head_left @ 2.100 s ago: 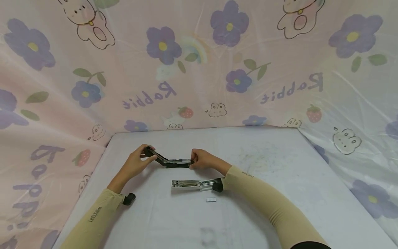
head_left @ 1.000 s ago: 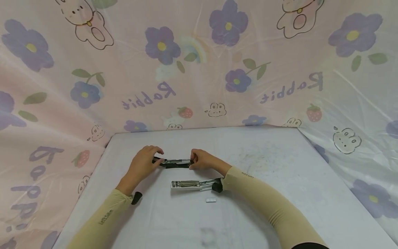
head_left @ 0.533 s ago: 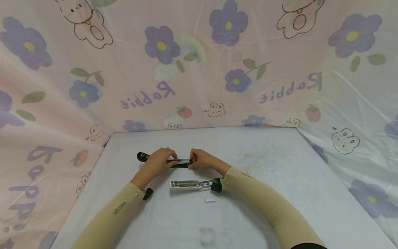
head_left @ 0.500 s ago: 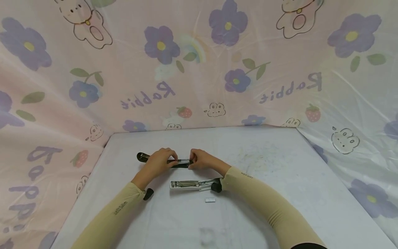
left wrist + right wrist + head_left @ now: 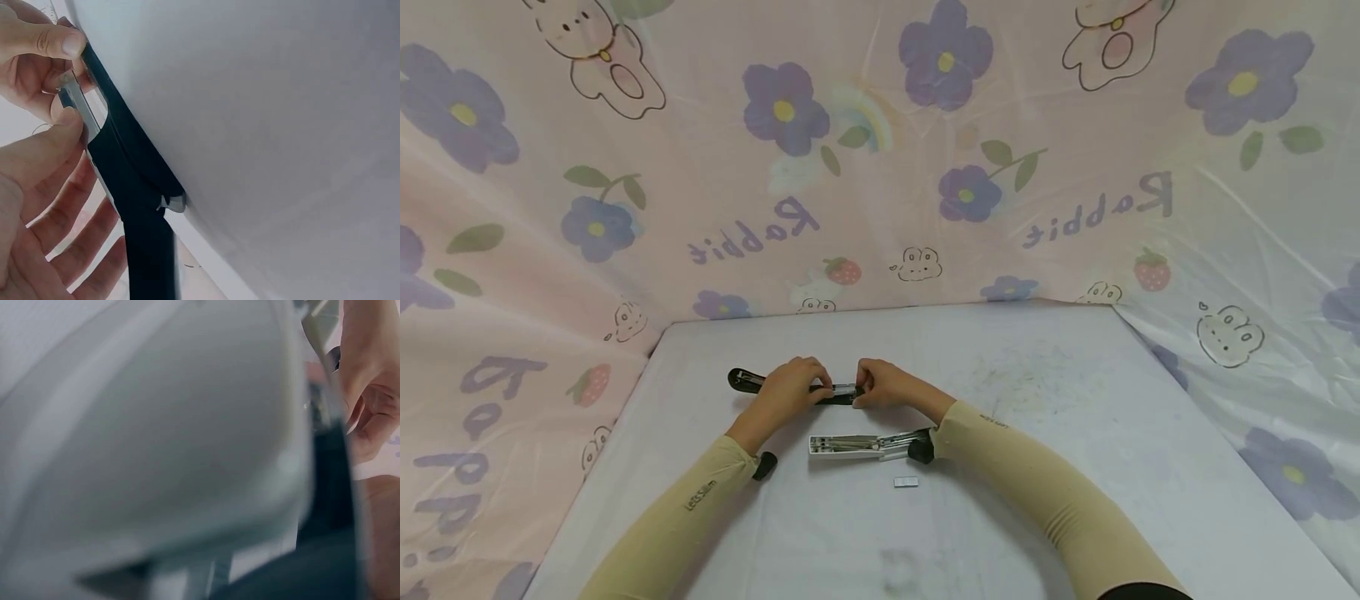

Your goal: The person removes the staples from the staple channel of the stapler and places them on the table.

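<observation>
A black stapler [image 5: 745, 381], swung wide apart at its hinge, lies across the far part of the table between both hands. My left hand [image 5: 786, 390] arches over its middle. In the left wrist view, that hand's thumb presses on the metal staple rail [image 5: 84, 109], other fingers behind it. At the stapler's right end, my right hand [image 5: 887, 386] pinches the tip between thumb and curled fingers. Nearer lies a white stapler [image 5: 844, 447], also unfolded, its metal inside facing up. A small grey strip, like a row of staples [image 5: 906, 482], rests in front of it.
Black wrist camera mounts [image 5: 765, 466] sit low at both cuffs, the right one overlapping the white stapler's end in the head view. A blurred pale shape [image 5: 187, 444] fills most of the right wrist view. Patterned cloth [image 5: 880, 167] encloses the white table.
My left hand has left the black stapler's far left end and slid right along it to the rail, close to my right hand. The right hand keeps its grip in place.
</observation>
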The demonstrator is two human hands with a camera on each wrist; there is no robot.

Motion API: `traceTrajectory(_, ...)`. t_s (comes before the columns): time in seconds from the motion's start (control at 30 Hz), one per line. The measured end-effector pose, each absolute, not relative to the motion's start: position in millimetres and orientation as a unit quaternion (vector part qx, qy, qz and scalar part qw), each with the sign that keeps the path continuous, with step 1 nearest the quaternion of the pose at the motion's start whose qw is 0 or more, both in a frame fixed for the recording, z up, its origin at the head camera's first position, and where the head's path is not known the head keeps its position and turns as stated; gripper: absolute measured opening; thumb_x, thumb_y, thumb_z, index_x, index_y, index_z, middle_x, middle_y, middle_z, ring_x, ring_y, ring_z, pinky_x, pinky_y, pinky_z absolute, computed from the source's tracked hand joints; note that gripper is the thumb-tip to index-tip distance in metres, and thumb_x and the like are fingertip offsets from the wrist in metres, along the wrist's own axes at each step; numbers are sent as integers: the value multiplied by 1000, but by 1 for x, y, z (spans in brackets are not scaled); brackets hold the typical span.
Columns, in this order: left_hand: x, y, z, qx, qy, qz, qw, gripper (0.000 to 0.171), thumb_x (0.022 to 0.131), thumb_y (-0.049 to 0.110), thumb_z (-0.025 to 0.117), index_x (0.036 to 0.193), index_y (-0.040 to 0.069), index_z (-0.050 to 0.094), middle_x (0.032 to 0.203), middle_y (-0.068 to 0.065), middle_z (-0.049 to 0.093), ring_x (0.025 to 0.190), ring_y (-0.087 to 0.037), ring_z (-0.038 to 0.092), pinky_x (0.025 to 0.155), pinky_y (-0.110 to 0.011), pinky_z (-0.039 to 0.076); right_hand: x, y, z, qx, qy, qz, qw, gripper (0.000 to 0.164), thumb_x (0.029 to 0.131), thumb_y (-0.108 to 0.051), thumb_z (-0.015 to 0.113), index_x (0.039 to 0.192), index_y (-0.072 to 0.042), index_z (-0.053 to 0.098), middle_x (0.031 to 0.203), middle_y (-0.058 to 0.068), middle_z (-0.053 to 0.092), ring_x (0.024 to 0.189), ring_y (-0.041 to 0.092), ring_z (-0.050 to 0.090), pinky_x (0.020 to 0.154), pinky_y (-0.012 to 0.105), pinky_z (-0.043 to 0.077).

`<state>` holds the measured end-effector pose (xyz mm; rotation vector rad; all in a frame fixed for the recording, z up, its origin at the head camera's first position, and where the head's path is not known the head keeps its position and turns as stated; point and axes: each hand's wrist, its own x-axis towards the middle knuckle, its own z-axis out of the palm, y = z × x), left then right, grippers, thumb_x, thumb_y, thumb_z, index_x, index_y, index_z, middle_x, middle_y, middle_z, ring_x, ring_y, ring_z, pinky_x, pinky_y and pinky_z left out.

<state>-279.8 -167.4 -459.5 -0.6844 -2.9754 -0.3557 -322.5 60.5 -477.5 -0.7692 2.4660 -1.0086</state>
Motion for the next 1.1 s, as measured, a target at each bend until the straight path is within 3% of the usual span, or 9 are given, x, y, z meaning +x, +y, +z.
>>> traceTrajectory(0.27,-282,-166,-458,-218,-969,-115,31,8,95,25,85,96,19,82,117,-4,75,111,-31,70,91,-49,58,-324,60,-478,-278,876,-351,178,29,93,-12,86,104,-7,59,83,-1,57,72,10,51,68,23,41)
traceTrajectory(0.57,-283,-163,-459,-191,-968,-160,11,6,96,22,84,97,16,83,114,-4,76,115,-30,69,98,-50,57,-325,61,-477,-279,871,-361,181,29,93,-11,86,103,-7,59,80,0,57,71,10,51,67,24,41)
traceTrajectory(1.1,-276,-161,-457,-155,-970,-187,13,8,95,29,84,93,25,78,112,-1,75,106,-26,72,88,-48,58,-320,61,-475,-269,875,-359,185,30,93,-11,86,103,-6,58,80,0,57,70,10,51,64,22,41)
